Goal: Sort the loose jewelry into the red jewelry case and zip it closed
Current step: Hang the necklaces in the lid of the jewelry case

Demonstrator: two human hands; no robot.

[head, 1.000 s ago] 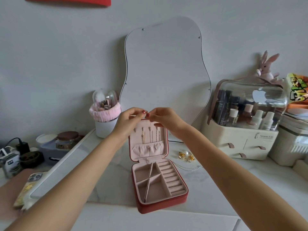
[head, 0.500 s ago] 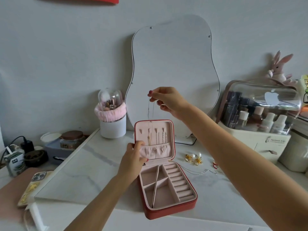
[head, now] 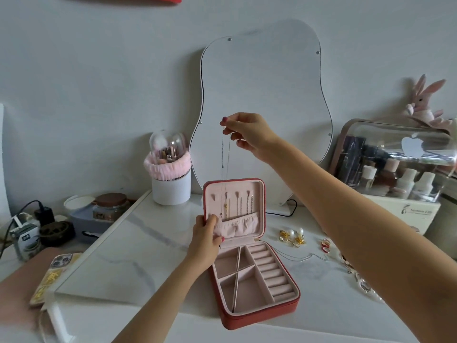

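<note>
Since half second ago: left hand (head: 206,235) shifted up onto lid pocket (head: 238,225), tugging it open. Right hand (head: 247,132) pinches necklace (head: 226,154), dangling above red jewelry case (head: 257,310) (lid upright). Lower pendant end slowly into pocket; avoid tangling hung chains (head: 238,204).

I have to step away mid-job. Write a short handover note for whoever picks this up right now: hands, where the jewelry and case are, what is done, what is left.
Right hand: pinching a thin silver necklace, which dangles over the upright lid of the open red jewelry case.
Left hand: fingers at the elastic pocket in the lid, left side.
Done: several chains already hang on the lid hooks.
Left: tray compartments look empty. On the table to the right of the case lie pearl earrings, red rings and another silver chain. More pieces lie partly hidden behind the right forearm.
Case not zipped.
</note>
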